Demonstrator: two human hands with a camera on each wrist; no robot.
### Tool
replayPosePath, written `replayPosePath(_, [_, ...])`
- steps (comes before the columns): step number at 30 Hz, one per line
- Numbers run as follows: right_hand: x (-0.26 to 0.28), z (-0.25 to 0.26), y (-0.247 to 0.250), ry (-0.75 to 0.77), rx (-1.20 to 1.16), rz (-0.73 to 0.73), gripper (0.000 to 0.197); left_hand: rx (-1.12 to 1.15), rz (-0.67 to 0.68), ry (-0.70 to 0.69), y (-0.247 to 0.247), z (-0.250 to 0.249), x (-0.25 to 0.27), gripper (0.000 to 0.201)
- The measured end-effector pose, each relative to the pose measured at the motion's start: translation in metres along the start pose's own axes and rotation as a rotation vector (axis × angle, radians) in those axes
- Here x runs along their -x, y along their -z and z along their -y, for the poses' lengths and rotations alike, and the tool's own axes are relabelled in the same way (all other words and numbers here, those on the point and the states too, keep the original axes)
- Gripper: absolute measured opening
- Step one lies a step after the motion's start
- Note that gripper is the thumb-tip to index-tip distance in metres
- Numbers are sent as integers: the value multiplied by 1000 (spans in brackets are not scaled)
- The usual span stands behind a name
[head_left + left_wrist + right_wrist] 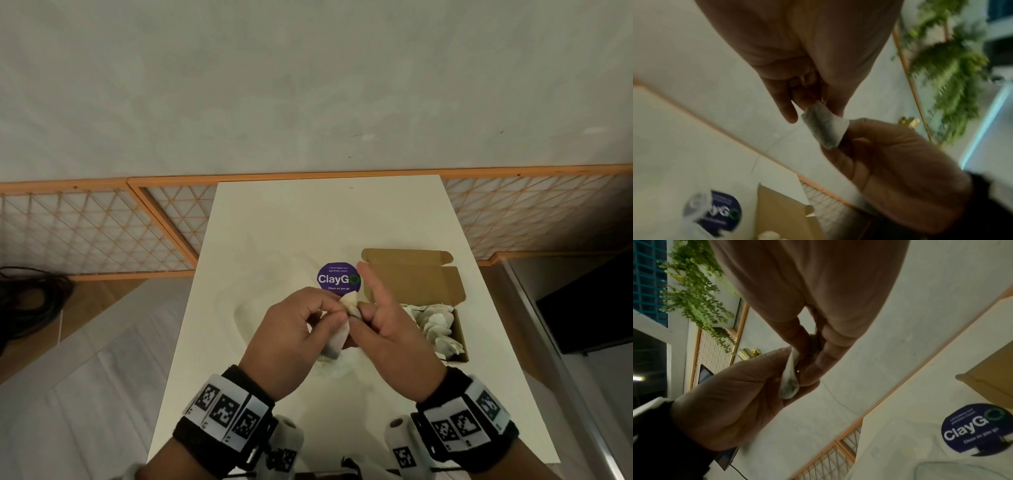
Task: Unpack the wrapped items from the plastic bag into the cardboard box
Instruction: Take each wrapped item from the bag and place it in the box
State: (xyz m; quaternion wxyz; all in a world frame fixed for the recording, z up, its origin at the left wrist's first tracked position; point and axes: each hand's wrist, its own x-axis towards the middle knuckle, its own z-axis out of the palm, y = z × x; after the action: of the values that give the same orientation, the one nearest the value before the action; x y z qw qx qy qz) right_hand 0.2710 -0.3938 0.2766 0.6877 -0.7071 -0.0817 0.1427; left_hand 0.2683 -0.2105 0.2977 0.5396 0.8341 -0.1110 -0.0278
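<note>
Head view. Pale plaster wall, an orange-framed lattice screen (102,229) low behind a white tabletop (274,212). On it lies a purple round sticker (337,278), and just right of that the cardboard box (416,274), lid flap open, several pale wrapped pieces already inside at its near end. The plastic bag (270,274) is a faint clear film on the tabletop under and left of the hands; its edges are hard to trace. The left hand (291,339) and right hand (390,329) meet above the tabletop, both pinching one small wrapped item (342,329). The right index finger sticks up free.

Left wrist view, blurred. The wrapped item (823,125) shows as a short, flat white packet, darker in the middle. The left hand (797,56) nips its upper end between thumb and fingertips; the right hand (890,154) nips the lower end. Long axis runs between the two pinches, slanting down to the right.

Right wrist view. The item is seen edge-on, thin, upper end at the right hand, lower end swelling against the left thumb.

Handling, as a judgement: very light, soft wrapper, crumples easily, contents perhaps crushable. Best taken by the wrapper ends with a light pinch, not squeezed across the middle.
</note>
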Motion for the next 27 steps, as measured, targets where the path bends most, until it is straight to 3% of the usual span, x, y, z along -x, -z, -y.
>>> replayPosePath(5, [1, 5, 4, 12, 18, -10, 76, -165, -12, -98, 4, 2, -3, 15])
replayPosePath(9, [0, 1, 10, 1, 123, -43, 69, -36, -67, 16, 10, 1, -4, 10])
replayPosePath(14, [2, 0, 10, 9, 196, -16, 47, 111, -34, 77, 17, -10, -10, 9])
replayPosePath(27, [-1, 10, 8, -12, -143, -29, 5, 188, 1, 27, 32, -32, -10, 6])
